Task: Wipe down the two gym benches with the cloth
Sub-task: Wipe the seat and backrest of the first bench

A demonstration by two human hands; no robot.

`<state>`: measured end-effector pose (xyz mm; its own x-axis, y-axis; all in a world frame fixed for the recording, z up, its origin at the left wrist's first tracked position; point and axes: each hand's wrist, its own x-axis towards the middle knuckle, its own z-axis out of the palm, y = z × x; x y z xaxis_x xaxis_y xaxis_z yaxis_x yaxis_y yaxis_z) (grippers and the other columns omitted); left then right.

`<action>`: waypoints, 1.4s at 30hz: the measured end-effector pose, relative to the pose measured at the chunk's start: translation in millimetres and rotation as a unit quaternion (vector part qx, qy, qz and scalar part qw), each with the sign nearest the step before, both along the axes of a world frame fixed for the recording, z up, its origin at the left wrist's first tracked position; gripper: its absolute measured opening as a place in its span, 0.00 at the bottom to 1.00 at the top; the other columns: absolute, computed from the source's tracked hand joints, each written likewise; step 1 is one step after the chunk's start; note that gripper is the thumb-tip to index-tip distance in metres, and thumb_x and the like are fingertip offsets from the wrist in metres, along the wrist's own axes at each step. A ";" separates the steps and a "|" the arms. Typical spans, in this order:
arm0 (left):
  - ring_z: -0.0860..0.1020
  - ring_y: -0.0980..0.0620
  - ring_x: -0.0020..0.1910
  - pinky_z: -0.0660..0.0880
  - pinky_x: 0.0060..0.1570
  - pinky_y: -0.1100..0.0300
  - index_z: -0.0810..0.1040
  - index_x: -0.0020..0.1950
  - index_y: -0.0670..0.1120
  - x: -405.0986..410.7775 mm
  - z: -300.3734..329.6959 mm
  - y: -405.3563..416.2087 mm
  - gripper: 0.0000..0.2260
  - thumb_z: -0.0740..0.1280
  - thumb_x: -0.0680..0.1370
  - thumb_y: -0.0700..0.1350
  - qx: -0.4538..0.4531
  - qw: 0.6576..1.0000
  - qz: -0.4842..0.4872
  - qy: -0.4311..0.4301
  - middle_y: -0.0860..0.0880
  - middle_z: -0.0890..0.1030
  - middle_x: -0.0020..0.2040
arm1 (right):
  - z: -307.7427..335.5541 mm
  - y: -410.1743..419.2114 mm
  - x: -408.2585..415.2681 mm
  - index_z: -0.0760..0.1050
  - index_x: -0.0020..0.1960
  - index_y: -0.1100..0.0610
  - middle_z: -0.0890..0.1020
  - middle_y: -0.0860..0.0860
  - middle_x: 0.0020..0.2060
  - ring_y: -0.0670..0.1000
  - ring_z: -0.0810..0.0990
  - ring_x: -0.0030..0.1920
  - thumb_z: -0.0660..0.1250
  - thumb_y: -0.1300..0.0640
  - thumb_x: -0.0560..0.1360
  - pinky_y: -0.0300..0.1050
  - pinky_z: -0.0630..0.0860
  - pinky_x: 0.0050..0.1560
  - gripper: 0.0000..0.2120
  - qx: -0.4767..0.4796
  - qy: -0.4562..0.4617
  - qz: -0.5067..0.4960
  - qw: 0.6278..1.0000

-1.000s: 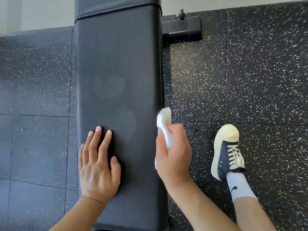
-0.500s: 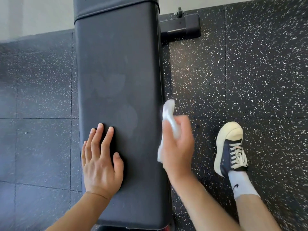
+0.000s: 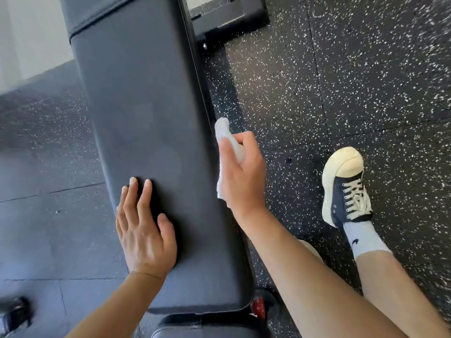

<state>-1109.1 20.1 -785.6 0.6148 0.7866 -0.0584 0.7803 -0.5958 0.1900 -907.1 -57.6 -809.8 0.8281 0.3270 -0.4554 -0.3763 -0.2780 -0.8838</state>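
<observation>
At the bottom edge a second black pad [image 3: 207,334] shows just below the bench [image 3: 151,106], with a red part [image 3: 258,306] at the gap between them. The bench pad runs from there up and away, tilted a little to the left. The left hand [image 3: 144,230] lies flat on the pad near its left edge, fingers straight and close together, thumb out to the side, palm down on the vinyl. The right hand [image 3: 241,174] is at the pad's right edge, its fingers curled round a bunched white cloth [image 3: 225,135]; the cloth sticks out above the fingers and below the palm and lies against the side of the pad. To the right a foot in a dark shoe [image 3: 346,189] with a cream toe and a white sock [image 3: 366,237] stands on the speckled black floor [image 3: 366,69]. At the lower left corner a blurred dark shape cannot be made out. Farther off, a seam crosses the pad, and a black frame foot [image 3: 227,18] sits on the floor beside its right edge.
</observation>
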 end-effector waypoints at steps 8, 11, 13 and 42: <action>0.54 0.47 0.85 0.53 0.82 0.43 0.60 0.84 0.52 -0.5 -1.9 0.9 0.31 0.55 0.79 0.48 0.000 1.000 0.003 -0.005 0.51 0.56 0.86 | -5.2 -139.5 -136.9 0.73 0.48 0.45 0.75 0.45 0.32 0.51 0.74 0.32 0.63 0.40 0.81 0.56 0.74 0.33 0.10 -0.072 -0.008 0.001 0.997; 0.54 0.47 0.85 0.54 0.82 0.44 0.60 0.84 0.52 -2.7 -3.7 2.4 0.31 0.56 0.79 0.48 0.008 1.000 -0.002 -0.013 0.52 0.56 0.86 | -4.0 -152.1 -145.4 0.73 0.48 0.41 0.77 0.45 0.35 0.49 0.74 0.33 0.62 0.42 0.80 0.55 0.75 0.34 0.05 -0.101 -0.025 0.028 0.994; 0.55 0.46 0.85 0.54 0.82 0.44 0.60 0.84 0.52 -3.4 -4.4 2.0 0.31 0.56 0.79 0.48 0.012 1.000 -0.003 -0.016 0.52 0.56 0.86 | -3.1 -133.4 -127.5 0.71 0.48 0.42 0.76 0.45 0.34 0.50 0.74 0.33 0.62 0.43 0.81 0.56 0.75 0.33 0.05 -0.097 -0.048 0.048 0.993; 0.55 0.46 0.85 0.56 0.81 0.39 0.61 0.85 0.52 -4.1 -0.1 4.6 0.32 0.60 0.79 0.51 -0.012 1.000 -0.001 -0.026 0.49 0.57 0.86 | 46.6 39.9 15.1 0.80 0.61 0.58 0.72 0.50 0.39 0.55 0.71 0.36 0.67 0.61 0.76 0.52 0.69 0.35 0.15 -0.010 -0.565 0.566 0.601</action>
